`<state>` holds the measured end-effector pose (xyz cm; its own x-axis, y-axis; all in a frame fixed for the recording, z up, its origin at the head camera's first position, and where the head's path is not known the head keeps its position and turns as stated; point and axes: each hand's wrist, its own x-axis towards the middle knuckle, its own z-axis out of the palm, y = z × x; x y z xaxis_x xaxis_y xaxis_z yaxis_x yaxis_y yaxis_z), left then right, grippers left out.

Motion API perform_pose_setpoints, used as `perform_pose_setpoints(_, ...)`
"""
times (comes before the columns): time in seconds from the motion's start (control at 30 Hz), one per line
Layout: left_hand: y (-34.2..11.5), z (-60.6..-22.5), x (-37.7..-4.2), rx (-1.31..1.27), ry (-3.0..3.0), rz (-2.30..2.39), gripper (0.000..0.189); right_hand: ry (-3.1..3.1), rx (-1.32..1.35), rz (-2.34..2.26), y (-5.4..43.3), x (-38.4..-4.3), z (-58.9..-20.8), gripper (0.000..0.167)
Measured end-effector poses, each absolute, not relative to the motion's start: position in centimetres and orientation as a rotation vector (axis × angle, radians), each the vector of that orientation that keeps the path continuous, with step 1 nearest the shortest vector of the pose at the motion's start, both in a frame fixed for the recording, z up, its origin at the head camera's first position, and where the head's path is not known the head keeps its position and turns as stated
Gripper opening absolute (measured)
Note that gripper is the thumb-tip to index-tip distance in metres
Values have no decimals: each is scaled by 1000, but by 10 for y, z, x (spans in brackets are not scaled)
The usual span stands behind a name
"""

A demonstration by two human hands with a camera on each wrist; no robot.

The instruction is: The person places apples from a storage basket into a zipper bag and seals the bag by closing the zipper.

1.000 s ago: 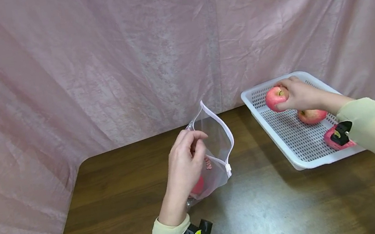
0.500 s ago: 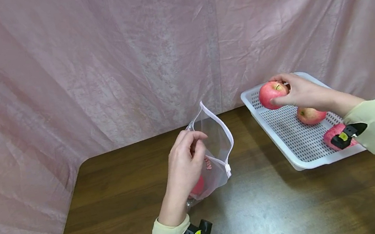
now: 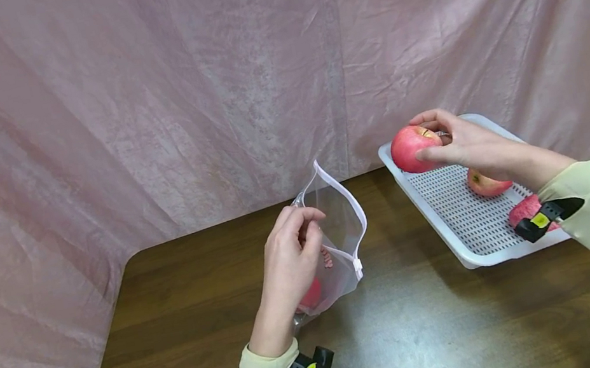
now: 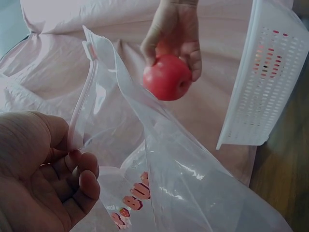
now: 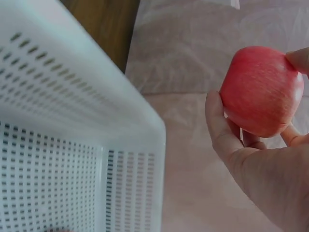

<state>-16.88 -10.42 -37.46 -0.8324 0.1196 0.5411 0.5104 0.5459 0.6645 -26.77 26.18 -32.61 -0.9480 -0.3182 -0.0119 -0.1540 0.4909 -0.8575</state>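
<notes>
My right hand (image 3: 459, 142) holds a red apple (image 3: 414, 149) between thumb and fingers, above the far left corner of the white plastic basket (image 3: 459, 251). In the right wrist view the same apple (image 5: 260, 92) is lifted outside the basket wall. With thumb and fingertips, my left hand (image 3: 294, 251) pinches the edge of a clear zip bag (image 3: 337, 213), whose mouth gapes toward the right. The left wrist view shows the bag's zipper strip (image 4: 81, 108) at those fingertips and red print on its side. Low inside the bag lies something red (image 3: 310, 294), partly hidden by my left hand.
Another apple (image 3: 486, 182) lies in the basket, partly behind my right forearm. Near it sits a red fruit in a pink foam net (image 3: 522, 211), partly covered by the wrist camera. A pink curtain (image 3: 234, 90) hangs behind the brown wooden table (image 3: 188, 316).
My right hand has carried the apple up and to the left, from inside the basket to over its far left corner. My left hand and the bag stay nearly still.
</notes>
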Motion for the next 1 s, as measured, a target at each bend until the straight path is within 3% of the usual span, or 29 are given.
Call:
perform_pose_setpoints(0.7,-106,-376,-169,-497,-2358,-1215,23,2378,-530,-1698,218,-251,-319,62)
perform_pose_setpoints(1.0,-106,-376,-170,-503,-2354,-1214,23,2433,-696,-1652,202,-248,-320,64)
